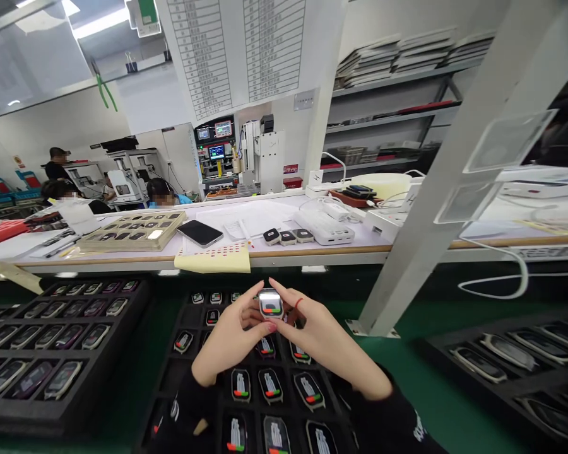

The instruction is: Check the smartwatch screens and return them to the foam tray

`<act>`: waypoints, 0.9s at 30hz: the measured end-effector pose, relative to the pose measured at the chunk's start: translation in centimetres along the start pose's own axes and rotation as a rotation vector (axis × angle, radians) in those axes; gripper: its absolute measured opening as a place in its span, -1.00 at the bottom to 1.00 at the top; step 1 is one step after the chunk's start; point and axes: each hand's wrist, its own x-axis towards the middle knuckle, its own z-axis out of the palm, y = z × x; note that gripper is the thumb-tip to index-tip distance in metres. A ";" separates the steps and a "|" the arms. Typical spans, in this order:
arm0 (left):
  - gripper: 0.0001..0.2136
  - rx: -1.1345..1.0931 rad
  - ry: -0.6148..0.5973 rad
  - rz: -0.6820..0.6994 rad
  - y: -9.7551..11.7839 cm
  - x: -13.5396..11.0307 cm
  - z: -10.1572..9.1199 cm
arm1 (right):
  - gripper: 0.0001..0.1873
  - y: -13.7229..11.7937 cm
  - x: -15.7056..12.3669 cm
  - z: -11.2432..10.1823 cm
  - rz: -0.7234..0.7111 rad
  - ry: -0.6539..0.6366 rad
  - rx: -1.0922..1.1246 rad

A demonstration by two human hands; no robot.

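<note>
Between the fingertips of both hands is a smartwatch case point(271, 304) without a strap, its lit screen facing me with a red and green strip along the bottom. My left hand point(239, 328) grips it from the left, and my right hand point(307, 321) from the right, a red band around one finger. Below them lies a black foam tray point(173, 372) holding several similar watch cases, such as a lit watch point(271, 384) in its pocket. My hands and sleeves hide part of this tray.
More black trays of watches stand left point(89, 366) and right point(435, 350) on the green bench. A white post point(407, 252) rises at right. The shelf behind carries a phone point(200, 232), a white power bank point(324, 228) and a beige tray point(137, 243). Co-workers sit beyond.
</note>
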 end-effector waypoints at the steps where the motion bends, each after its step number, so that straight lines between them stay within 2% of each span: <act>1: -0.24 -0.022 0.002 -0.020 0.0 0.1 0.0 | -0.36 0.0 0.0 0.0 -0.023 -0.005 -0.064; 5: -0.32 -0.040 0.048 -0.043 0.2 0.2 -0.1 | -0.35 -0.3 -0.4 -0.2 -0.037 -0.065 -0.183; 10: -0.39 -0.055 0.067 -0.030 0.6 0.1 -0.4 | -0.41 -1.1 -0.6 -0.4 -0.026 -0.110 -0.113; 14: -0.38 -0.094 0.098 -0.016 0.7 0.1 -0.7 | -0.51 -1.5 -0.3 -0.1 -0.060 -0.039 -0.061; 20: -0.39 -0.103 0.140 -0.042 0.9 -0.2 -1.0 | -0.83 -1.2 -0.1 0.2 -0.232 0.142 -0.052; 27: -0.41 -0.080 0.163 -0.029 1.3 -0.4 -0.6 | -0.90 -1.0 -0.1 0.2 -0.344 0.187 -0.140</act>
